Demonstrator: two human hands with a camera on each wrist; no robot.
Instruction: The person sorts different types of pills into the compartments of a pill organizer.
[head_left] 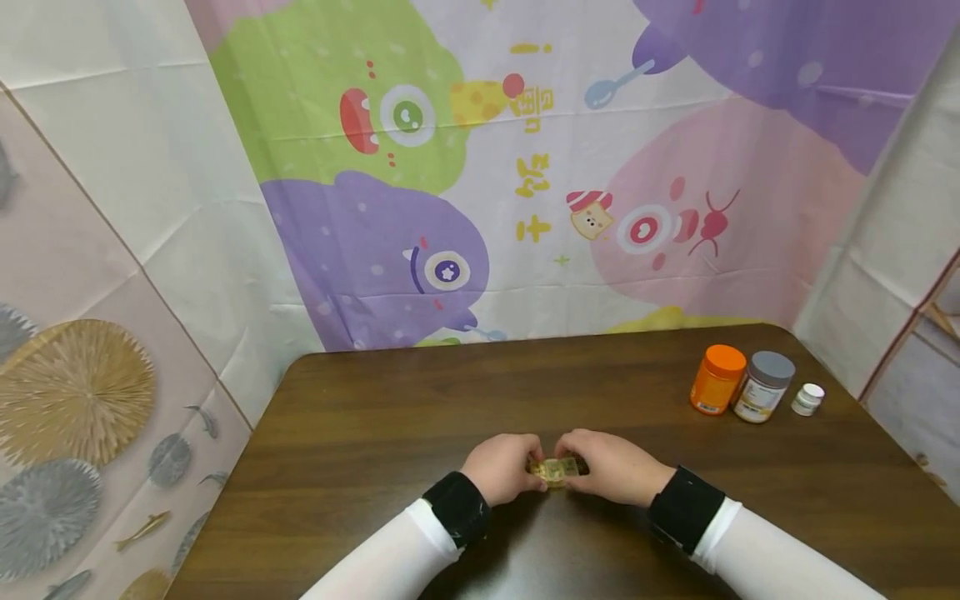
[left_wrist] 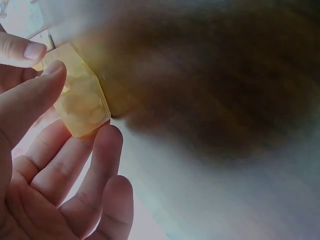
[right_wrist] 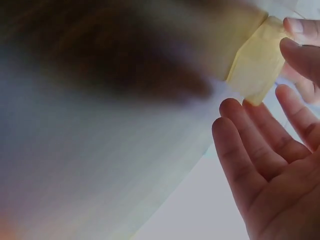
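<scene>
A small translucent yellow box [head_left: 557,472] is between my two hands, low over the middle of the wooden table. Pale lumps show through its wall in the left wrist view, where the yellow box [left_wrist: 82,100] has its end between the thumb and fingers of my left hand [head_left: 501,468]. My right hand [head_left: 618,471] grips the opposite end. In the right wrist view the yellow box [right_wrist: 255,62] lies between thumb and fingertips, the other fingers loosely spread below. Whether its lid is up or down I cannot tell.
Toward the table's back right stand an orange bottle [head_left: 717,381], a grey-lidded jar [head_left: 763,387] and a small white bottle [head_left: 807,399]. Behind the wooden table [head_left: 390,408] hangs a cartoon-printed cloth [head_left: 540,275]. Patterned cloths also hang at both sides.
</scene>
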